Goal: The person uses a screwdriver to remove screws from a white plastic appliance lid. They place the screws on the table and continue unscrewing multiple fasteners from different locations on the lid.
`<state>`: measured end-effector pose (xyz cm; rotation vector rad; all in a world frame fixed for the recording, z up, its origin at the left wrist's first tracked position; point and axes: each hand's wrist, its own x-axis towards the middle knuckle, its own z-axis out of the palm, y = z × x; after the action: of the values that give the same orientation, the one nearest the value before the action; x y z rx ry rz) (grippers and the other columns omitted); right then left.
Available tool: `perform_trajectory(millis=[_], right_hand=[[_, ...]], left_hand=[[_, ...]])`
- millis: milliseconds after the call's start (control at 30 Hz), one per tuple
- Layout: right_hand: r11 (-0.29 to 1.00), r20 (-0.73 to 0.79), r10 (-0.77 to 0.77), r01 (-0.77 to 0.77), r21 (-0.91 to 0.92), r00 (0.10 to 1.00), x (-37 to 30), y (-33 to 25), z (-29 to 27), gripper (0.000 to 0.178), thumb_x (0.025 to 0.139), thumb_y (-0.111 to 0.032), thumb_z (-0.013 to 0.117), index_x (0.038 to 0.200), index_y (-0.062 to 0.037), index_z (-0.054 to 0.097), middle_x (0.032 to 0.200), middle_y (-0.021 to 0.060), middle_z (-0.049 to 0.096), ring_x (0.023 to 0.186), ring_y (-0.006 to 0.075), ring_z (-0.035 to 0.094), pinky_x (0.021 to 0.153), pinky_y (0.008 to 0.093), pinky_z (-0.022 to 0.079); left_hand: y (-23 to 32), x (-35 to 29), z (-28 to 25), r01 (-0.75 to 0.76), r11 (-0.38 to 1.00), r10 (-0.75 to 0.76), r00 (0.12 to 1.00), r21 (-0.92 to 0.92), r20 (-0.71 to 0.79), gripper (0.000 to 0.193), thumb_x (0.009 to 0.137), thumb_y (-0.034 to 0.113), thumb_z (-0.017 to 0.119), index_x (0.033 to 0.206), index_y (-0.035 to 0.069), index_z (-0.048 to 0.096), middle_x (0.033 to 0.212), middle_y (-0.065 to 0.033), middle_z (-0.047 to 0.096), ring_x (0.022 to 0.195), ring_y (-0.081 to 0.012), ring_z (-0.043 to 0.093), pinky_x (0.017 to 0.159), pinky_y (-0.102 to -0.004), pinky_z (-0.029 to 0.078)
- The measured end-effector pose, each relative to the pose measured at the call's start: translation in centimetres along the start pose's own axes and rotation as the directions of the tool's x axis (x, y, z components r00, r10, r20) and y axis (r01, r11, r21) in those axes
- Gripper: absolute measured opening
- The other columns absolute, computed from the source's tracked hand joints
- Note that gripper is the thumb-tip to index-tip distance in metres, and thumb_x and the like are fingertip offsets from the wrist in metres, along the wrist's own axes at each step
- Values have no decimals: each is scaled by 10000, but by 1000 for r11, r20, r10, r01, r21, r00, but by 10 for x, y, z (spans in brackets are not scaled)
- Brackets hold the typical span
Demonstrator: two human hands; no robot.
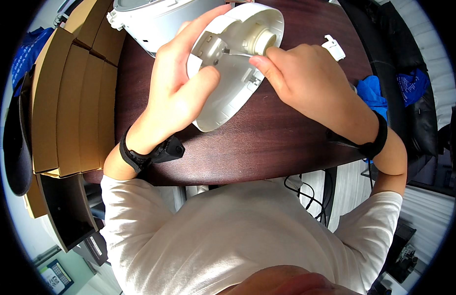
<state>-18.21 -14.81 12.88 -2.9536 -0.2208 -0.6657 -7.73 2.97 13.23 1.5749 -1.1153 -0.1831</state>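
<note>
My left hand (175,83) grips a white oval plastic appliance lid (225,101) by its left rim, the fingers behind and the thumb over the edge. The lid is tilted up over the table, its hollow inner side facing me. Inside it sit a cream round collar (264,41) and a small hinge-like block (211,49). My right hand (311,73) is closed at the lid's right side, next to the collar. From its thumb and forefinger a thin pale rod (238,54) reaches toward the block; the rest of the rod is hidden in the hand.
A white round appliance body (161,22) stands at the far left of the dark wooden table (247,152). A small white plastic part (333,48) lies at the far right, with blue cloth (372,96) nearer. Cardboard boxes (73,105) line the left edge; black cables (311,199) hang below the table.
</note>
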Motion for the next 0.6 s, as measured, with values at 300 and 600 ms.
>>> perform_trajectory(millis=[300,600], right_hand=[[871,115,141,-178,457,983,0,1,16,515,956,-391,502,590,-31,545,458,129,489,380,271,507,393,365,401],[419,701,180,-698,580,690,6,0,5,585,977,-441,445,629,16,552,452,96,465,400,192,480,425,370,387]], left_hand=[[-1,-1,0,24,1000,-24,1000,-7,-13,748,609,133,442,1331,-61,462,1210,-152,576,1148,-205,516,1024,-289,346],[0,1,2,53,998,-53,998,-18,-29,737,616,135,439,1324,-65,469,1202,-143,576,1124,-197,520,1003,-283,362]])
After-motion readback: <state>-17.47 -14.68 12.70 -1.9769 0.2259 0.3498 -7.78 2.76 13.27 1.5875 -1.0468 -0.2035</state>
